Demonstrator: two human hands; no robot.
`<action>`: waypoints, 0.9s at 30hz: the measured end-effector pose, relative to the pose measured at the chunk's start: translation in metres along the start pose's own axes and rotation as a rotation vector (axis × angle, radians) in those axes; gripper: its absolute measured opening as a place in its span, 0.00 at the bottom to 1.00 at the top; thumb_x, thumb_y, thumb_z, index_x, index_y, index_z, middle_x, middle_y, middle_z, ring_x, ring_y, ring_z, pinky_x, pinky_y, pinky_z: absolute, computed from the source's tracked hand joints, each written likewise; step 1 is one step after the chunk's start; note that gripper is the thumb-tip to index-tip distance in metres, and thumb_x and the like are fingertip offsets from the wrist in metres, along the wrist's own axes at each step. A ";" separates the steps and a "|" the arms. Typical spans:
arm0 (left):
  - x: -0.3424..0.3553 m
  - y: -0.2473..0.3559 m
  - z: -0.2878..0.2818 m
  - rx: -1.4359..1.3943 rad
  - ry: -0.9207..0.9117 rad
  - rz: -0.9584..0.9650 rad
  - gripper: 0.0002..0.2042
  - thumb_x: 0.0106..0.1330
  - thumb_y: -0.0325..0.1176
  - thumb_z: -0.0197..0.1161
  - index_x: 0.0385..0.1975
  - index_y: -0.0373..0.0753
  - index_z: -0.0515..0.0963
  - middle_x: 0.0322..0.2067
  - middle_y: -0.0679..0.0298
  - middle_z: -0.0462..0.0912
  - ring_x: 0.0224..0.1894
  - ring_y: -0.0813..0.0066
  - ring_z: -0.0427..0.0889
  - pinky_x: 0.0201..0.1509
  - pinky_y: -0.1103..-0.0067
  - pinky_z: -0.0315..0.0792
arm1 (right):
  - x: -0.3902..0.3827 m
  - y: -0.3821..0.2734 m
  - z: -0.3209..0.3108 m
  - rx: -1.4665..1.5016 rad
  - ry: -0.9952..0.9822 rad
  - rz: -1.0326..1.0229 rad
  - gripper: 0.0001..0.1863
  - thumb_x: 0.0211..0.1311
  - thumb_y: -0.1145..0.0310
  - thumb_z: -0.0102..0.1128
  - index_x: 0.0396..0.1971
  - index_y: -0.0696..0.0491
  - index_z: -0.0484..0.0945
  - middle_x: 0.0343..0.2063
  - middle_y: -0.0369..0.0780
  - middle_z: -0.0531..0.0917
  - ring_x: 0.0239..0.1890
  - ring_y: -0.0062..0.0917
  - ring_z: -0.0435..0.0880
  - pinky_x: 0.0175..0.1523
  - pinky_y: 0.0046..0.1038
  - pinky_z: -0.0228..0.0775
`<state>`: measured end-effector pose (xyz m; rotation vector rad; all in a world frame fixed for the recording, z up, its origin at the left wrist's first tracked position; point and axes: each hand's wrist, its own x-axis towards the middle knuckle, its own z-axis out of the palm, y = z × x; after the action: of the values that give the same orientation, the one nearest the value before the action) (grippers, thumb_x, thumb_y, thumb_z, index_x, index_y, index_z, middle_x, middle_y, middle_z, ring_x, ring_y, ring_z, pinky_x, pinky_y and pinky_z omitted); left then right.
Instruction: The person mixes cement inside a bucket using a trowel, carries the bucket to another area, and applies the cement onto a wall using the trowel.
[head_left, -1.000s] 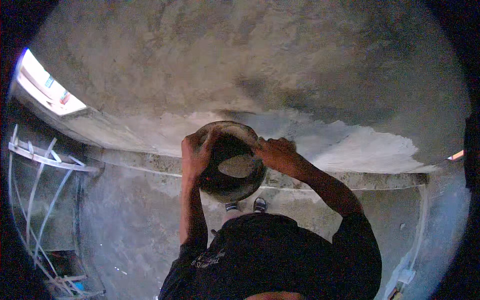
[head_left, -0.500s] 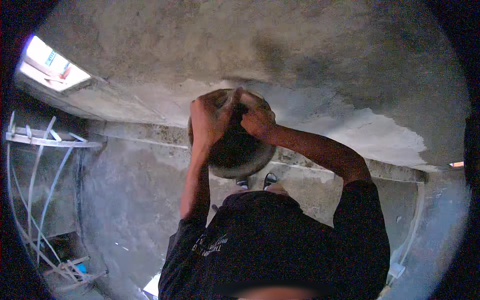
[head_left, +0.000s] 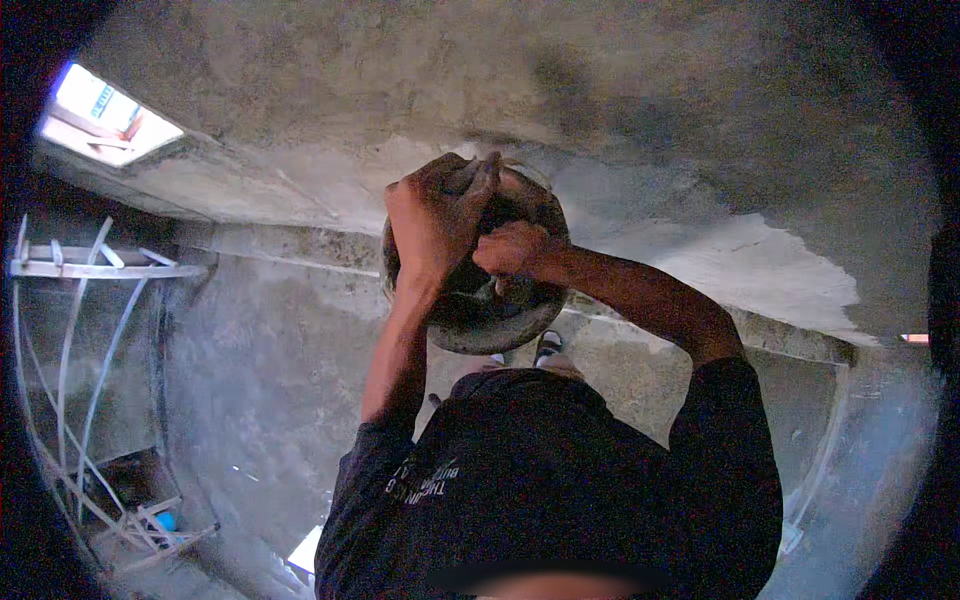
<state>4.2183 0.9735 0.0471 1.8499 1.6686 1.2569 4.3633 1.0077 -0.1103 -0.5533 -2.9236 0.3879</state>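
Note:
A round, dark, worn pan point(head_left: 500, 335) is held up in front of my body, close to the wall. My left hand point(head_left: 435, 210) is closed at its left and far side, thumb toward the far rim; the fingertips are partly hidden. Over the pan's inside, my right hand point(head_left: 518, 250) is curled into a fist near the right rim. A small greyish shape shows just below that fist, too dim to name. The pan's inside is dark, so its contents are hard to make out.
A rough cement wall point(head_left: 330, 90) rises ahead, with a paler patch point(head_left: 750, 265) at the right. A ledge point(head_left: 300, 245) runs along its foot. Wooden poles forming a frame point(head_left: 110, 270) stand at the left, near a blue object point(head_left: 165, 521). A bright opening point(head_left: 115, 120) sits upper left.
The pan has shifted slightly right. My right hand has moved down and closed into a fist, away from the left hand's fingertips. My left hand has risen slightly and stays on the pan.

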 end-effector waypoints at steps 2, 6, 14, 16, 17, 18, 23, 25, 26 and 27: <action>-0.002 0.003 -0.003 0.015 -0.003 0.024 0.12 0.53 0.37 0.68 0.23 0.33 0.78 0.19 0.51 0.79 0.19 0.62 0.78 0.26 0.73 0.71 | 0.002 0.000 -0.007 0.019 -0.243 0.057 0.16 0.54 0.56 0.57 0.19 0.54 0.72 0.23 0.44 0.75 0.31 0.39 0.79 0.38 0.37 0.73; 0.003 0.005 -0.009 -0.008 -0.040 0.019 0.12 0.53 0.38 0.67 0.23 0.33 0.78 0.19 0.50 0.79 0.20 0.58 0.80 0.26 0.72 0.71 | 0.000 0.007 -0.017 0.197 -0.167 0.079 0.15 0.46 0.57 0.63 0.20 0.55 0.78 0.22 0.44 0.81 0.26 0.39 0.82 0.31 0.40 0.75; 0.008 0.000 -0.005 0.023 -0.056 -0.032 0.15 0.56 0.38 0.66 0.21 0.30 0.77 0.18 0.49 0.77 0.17 0.62 0.75 0.26 0.73 0.70 | -0.031 0.013 -0.058 0.462 -0.074 -0.001 0.25 0.55 0.49 0.60 0.27 0.60 0.77 0.23 0.48 0.80 0.30 0.38 0.81 0.36 0.39 0.72; 0.009 -0.002 -0.006 0.008 -0.082 -0.060 0.15 0.57 0.39 0.65 0.21 0.29 0.77 0.17 0.49 0.77 0.16 0.68 0.73 0.26 0.74 0.69 | -0.047 0.008 -0.069 0.541 -0.192 0.290 0.24 0.56 0.49 0.59 0.28 0.60 0.78 0.21 0.47 0.80 0.26 0.38 0.80 0.34 0.38 0.72; 0.010 -0.003 -0.007 -0.004 -0.102 -0.067 0.15 0.58 0.39 0.64 0.22 0.29 0.77 0.17 0.50 0.77 0.17 0.72 0.72 0.26 0.74 0.69 | -0.057 0.007 -0.075 0.554 -0.228 0.406 0.24 0.57 0.49 0.59 0.29 0.60 0.78 0.20 0.46 0.80 0.24 0.37 0.80 0.32 0.37 0.71; 0.010 -0.005 -0.007 -0.001 -0.132 -0.088 0.15 0.59 0.39 0.63 0.22 0.29 0.77 0.17 0.51 0.77 0.18 0.75 0.71 0.26 0.74 0.69 | -0.067 0.006 -0.080 0.571 -0.222 0.449 0.23 0.57 0.49 0.59 0.30 0.59 0.78 0.19 0.45 0.80 0.22 0.35 0.79 0.31 0.36 0.71; 0.007 -0.012 -0.001 -0.125 -0.140 -0.169 0.15 0.61 0.39 0.61 0.28 0.28 0.79 0.17 0.56 0.79 0.22 0.82 0.69 0.28 0.76 0.69 | -0.134 -0.007 -0.090 0.872 -0.265 0.736 0.19 0.60 0.54 0.58 0.37 0.57 0.79 0.17 0.36 0.79 0.15 0.17 0.72 0.25 0.26 0.67; 0.007 -0.013 0.005 -0.158 -0.150 -0.231 0.15 0.62 0.38 0.61 0.30 0.28 0.79 0.19 0.57 0.80 0.23 0.81 0.69 0.29 0.76 0.70 | -0.157 -0.016 -0.077 1.023 -0.114 0.798 0.16 0.61 0.57 0.58 0.39 0.56 0.80 0.16 0.33 0.78 0.15 0.13 0.70 0.23 0.23 0.65; 0.007 -0.013 0.008 -0.137 -0.168 -0.205 0.15 0.62 0.38 0.60 0.32 0.28 0.79 0.21 0.58 0.81 0.25 0.82 0.71 0.32 0.77 0.71 | -0.168 -0.018 -0.068 1.076 -0.077 0.876 0.15 0.61 0.59 0.59 0.40 0.55 0.80 0.16 0.32 0.77 0.15 0.11 0.69 0.22 0.21 0.64; 0.008 -0.013 0.011 -0.106 -0.161 -0.219 0.15 0.62 0.39 0.60 0.32 0.28 0.79 0.21 0.58 0.81 0.26 0.82 0.70 0.33 0.78 0.70 | -0.180 -0.019 -0.061 1.058 -0.004 0.816 0.15 0.60 0.60 0.59 0.41 0.55 0.80 0.17 0.31 0.77 0.15 0.11 0.69 0.22 0.21 0.64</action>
<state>4.2181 0.9870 0.0340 1.6118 1.6337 1.0568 4.5338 0.9372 -0.0630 -1.4148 -1.8689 1.7931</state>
